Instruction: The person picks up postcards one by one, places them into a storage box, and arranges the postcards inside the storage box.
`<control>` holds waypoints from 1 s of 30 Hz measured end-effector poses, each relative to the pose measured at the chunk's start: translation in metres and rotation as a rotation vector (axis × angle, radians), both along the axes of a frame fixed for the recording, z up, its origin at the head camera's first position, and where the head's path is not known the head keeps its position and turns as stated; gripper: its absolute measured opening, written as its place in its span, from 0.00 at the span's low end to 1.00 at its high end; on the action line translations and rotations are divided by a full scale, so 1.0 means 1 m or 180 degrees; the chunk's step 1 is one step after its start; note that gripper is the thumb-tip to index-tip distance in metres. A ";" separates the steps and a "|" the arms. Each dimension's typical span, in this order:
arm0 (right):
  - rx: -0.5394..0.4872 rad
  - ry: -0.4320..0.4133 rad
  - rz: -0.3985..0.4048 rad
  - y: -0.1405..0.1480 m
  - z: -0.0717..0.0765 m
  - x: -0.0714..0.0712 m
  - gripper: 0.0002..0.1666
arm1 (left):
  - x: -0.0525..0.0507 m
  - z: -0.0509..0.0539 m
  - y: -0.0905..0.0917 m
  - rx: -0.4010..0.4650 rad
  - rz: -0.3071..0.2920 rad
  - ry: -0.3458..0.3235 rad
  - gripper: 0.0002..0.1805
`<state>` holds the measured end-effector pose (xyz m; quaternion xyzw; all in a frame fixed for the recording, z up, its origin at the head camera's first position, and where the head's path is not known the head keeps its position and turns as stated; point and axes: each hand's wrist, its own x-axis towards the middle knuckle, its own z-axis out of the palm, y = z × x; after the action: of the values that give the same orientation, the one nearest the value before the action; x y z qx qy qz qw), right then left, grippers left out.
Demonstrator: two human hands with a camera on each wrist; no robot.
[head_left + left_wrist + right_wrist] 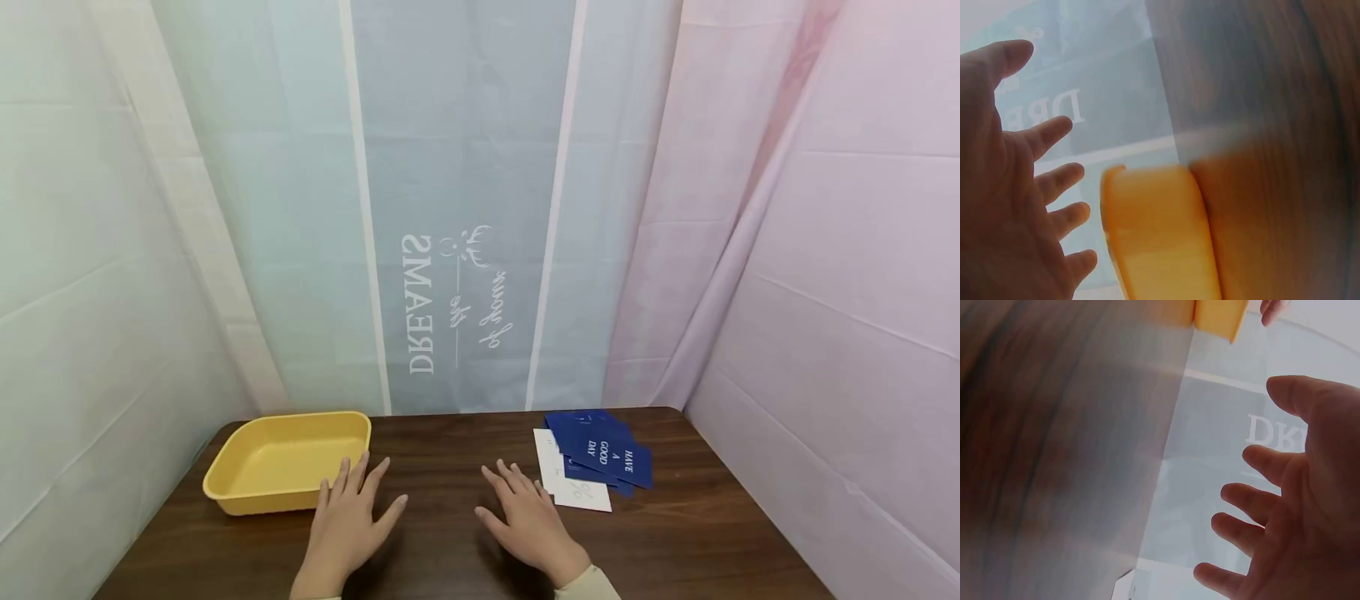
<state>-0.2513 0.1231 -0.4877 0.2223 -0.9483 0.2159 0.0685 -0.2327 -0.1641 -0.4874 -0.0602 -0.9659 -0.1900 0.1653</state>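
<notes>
My left hand hovers over the table with its fingers spread and holds nothing. Just beyond its fingertips, to the left, stands a yellow plastic tray with raised walls; the left wrist view shows the tray's side apart from the fingers. My right hand, also with spread fingers and nothing in it, is above the table near a loose pile of cards. Dark blue cards reading "HAVE A GOOD DAY" overlap one another there. A white card lies partly under them, close to the right fingertips.
The dark wooden table has rounded back corners. Behind it hangs a pale curtain with mirrored lettering, and white fabric walls stand on both sides. A card corner shows low in the right wrist view.
</notes>
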 end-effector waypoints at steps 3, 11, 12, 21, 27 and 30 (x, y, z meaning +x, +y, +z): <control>-0.0014 -0.0006 0.0091 -0.007 0.002 0.002 0.35 | -0.001 0.002 -0.011 0.0024 0.0029 -0.0010 0.40; 0.0022 -0.0126 0.0222 -0.027 0.003 0.005 0.35 | -0.006 0.016 -0.043 -0.0072 0.0126 0.0127 0.39; 0.0033 -0.0147 0.0235 -0.029 0.003 0.005 0.35 | -0.007 0.017 -0.047 -0.0086 0.0138 0.0165 0.38; 0.0175 -0.0157 0.0357 -0.045 0.000 0.009 0.34 | -0.022 0.025 -0.093 -0.0045 0.0246 0.0145 0.38; 0.0204 -0.0096 0.0462 -0.051 -0.001 0.012 0.34 | -0.031 0.027 -0.126 -0.0068 0.0277 0.0194 0.36; 0.0200 -0.0128 0.0513 -0.056 -0.001 0.012 0.34 | -0.035 0.026 -0.140 -0.0052 0.0306 0.0140 0.36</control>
<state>-0.2389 0.0675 -0.4885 0.2956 -0.9348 0.1953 0.0248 -0.2681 -0.3043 -0.4617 -0.0193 -0.9653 -0.1727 0.1950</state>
